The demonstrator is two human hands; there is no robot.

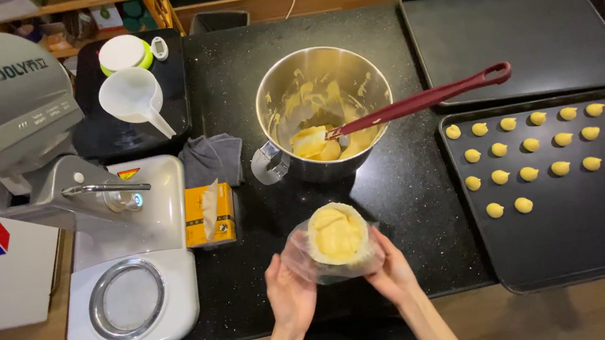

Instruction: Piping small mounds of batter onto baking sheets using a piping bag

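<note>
Both my hands hold a clear piping bag (pixel 335 246) filled with pale yellow dough, its top folded open. My left hand (pixel 290 295) grips the bag's left side and my right hand (pixel 393 271) cups its right side, above the black counter's front part. Behind the bag stands a steel mixing bowl (pixel 324 121) with leftover dough, and a dark red spatula (pixel 420 100) rests in it with the handle pointing right. To the right lies a black baking tray (pixel 578 233) with several small piped dough mounds (pixel 530 145) in rows.
A second, bare black tray (pixel 524 34) lies at the back right. A stand mixer (pixel 64 198) stands at the left, with a tissue box (pixel 209 215), a grey cloth (pixel 214 158), a white measuring scoop (pixel 132 97) and a round lid (pixel 122 53) nearby.
</note>
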